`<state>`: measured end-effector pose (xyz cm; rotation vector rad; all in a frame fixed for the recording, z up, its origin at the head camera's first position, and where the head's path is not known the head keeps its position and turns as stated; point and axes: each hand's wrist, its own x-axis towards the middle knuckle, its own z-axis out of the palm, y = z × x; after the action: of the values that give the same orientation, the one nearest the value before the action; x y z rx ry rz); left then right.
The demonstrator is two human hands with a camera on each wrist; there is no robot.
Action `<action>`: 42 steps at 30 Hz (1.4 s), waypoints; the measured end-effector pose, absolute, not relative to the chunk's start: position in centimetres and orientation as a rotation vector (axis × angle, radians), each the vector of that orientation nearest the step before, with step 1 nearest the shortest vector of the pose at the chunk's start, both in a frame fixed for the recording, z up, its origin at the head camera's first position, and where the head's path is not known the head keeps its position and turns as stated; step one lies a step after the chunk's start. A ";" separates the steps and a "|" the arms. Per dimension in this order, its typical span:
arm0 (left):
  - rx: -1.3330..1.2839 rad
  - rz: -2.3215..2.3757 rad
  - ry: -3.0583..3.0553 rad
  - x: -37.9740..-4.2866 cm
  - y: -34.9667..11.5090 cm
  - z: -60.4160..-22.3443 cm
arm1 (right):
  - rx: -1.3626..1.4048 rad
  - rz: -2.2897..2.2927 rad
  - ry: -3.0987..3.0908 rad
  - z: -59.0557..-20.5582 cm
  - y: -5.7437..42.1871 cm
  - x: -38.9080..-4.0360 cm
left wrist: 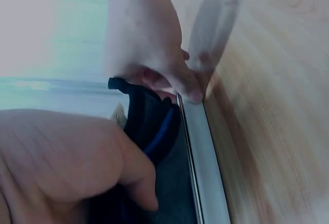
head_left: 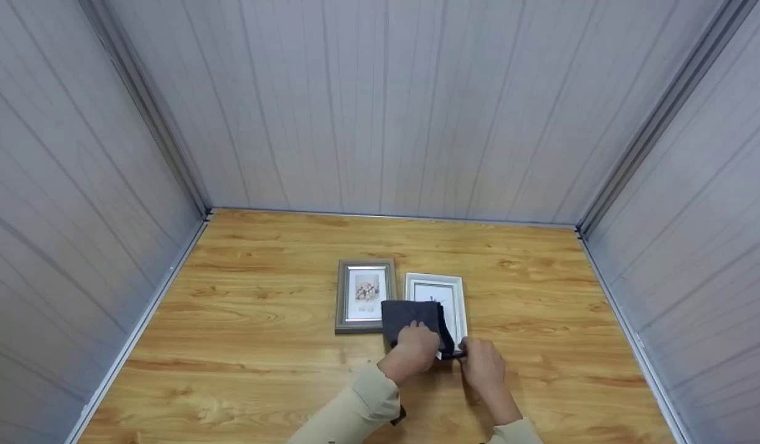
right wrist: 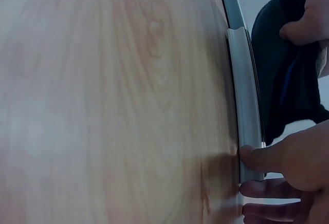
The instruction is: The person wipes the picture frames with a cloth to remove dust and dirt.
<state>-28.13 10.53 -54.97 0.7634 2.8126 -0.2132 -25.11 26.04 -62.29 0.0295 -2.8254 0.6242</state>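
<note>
A folded dark cloth [head_left: 410,313] with a blue stripe lies over the white picture frame [head_left: 460,302], hiding much of its left and near part. My left hand [head_left: 416,345] holds the cloth against the frame, its thumb pressed on the fabric in the left wrist view. At the frame's near right corner, my right hand [head_left: 483,364] pinches the border. In the right wrist view its thumb lies on the white edge [right wrist: 244,90], close to a hanging fold of the cloth [right wrist: 280,54]. The near end of the frame is partly hidden by cloth and hands.
Just left of the white frame lies a grey-brown picture frame [head_left: 343,296] with a flower print, its lower right corner under the cloth. Both rest on a wood-grain table [head_left: 250,357]. Pale panel walls [head_left: 380,111] enclose the back and both sides.
</note>
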 end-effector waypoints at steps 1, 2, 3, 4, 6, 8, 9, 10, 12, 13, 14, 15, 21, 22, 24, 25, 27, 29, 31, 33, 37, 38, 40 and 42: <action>0.728 -0.237 2.828 -28.0 10.6 -55.1 | 0.030 0.622 -2.836 -62.3 26.1 -25.1; 0.696 -0.261 2.840 -28.0 10.7 -55.4 | 0.035 0.616 -2.846 -62.4 26.1 -25.1; 0.675 -0.284 2.848 -28.1 10.8 -55.6 | 0.037 0.610 -2.852 -62.4 26.2 -25.0; 0.661 -0.299 2.855 -28.2 11.0 -55.8 | 0.033 0.603 -2.856 -62.4 26.3 -25.0; 0.647 -0.328 2.869 -28.7 11.3 -56.1 | 0.027 0.595 -2.852 -62.3 26.5 -24.9; 0.647 -0.349 2.875 -29.6 11.5 -56.4 | 0.024 0.596 -2.841 -62.2 26.5 -24.9; 0.647 -0.359 2.876 -30.1 11.6 -56.5 | 0.019 0.599 -2.839 -62.2 26.5 -24.9; 0.644 -0.362 2.879 -30.8 11.7 -56.6 | 0.015 0.603 -2.839 -62.2 26.5 -24.9; 0.645 -0.368 2.887 -32.2 11.9 -56.8 | 0.003 0.609 -2.841 -62.2 26.5 -24.8; 0.652 -0.376 2.886 -32.9 11.9 -57.0 | -0.005 0.609 -2.845 -62.2 26.4 -24.7; 0.659 -0.385 2.886 -33.5 12.0 -57.1 | -0.015 0.607 -2.850 -62.3 26.4 -24.6; 0.667 -0.397 2.889 -34.2 11.9 -57.3 | -0.014 0.604 -2.853 -62.3 26.3 -24.5; 0.676 -0.410 2.923 -36.7 11.3 -58.3 | 0.016 0.598 -2.846 -62.6 25.7 -24.3; 0.681 -0.398 2.928 -36.8 11.3 -58.3 | 0.012 0.596 -2.845 -62.7 25.7 -24.3; 0.691 -0.361 2.943 -36.8 11.1 -58.3 | 0.017 0.584 -2.841 -62.7 25.6 -24.4; 0.691 -0.345 2.944 -36.7 11.1 -58.3 | 0.025 0.578 -2.842 -62.7 25.6 -24.5; 0.702 -0.338 2.942 -36.3 10.9 -58.0 | 0.033 0.552 -2.839 -62.8 25.6 -24.6; 0.715 -0.324 2.938 -35.7 10.7 -57.7 | 0.064 0.519 -2.837 -62.8 25.4 -24.8; 0.740 -0.317 2.930 -35.0 10.5 -57.4 | 0.102 0.483 -2.832 -62.8 25.3 -25.0; 0.768 -0.305 2.937 -34.2 10.3 -57.3 | 0.128 0.455 -2.826 -62.8 25.3 -25.3; 0.799 -0.281 2.942 -32.5 10.0 -57.4 | 0.156 0.425 -2.808 -62.8 25.1 -25.6; 0.800 -0.268 2.931 -32.0 9.9 -57.4 | 0.156 0.420 -2.802 -62.9 25.1 -25.6; 0.798 -0.224 2.888 -30.9 9.8 -57.4 | 0.160 0.404 -2.785 -63.1 25.0 -25.6; 0.800 -0.166 2.839 -30.0 9.8 -57.2 | 0.155 0.391 -2.763 -63.3 25.1 -25.6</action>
<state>-29.96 9.80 -57.22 0.8002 2.8395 -0.1659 -25.56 25.11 -63.32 0.1554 -2.7628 0.3914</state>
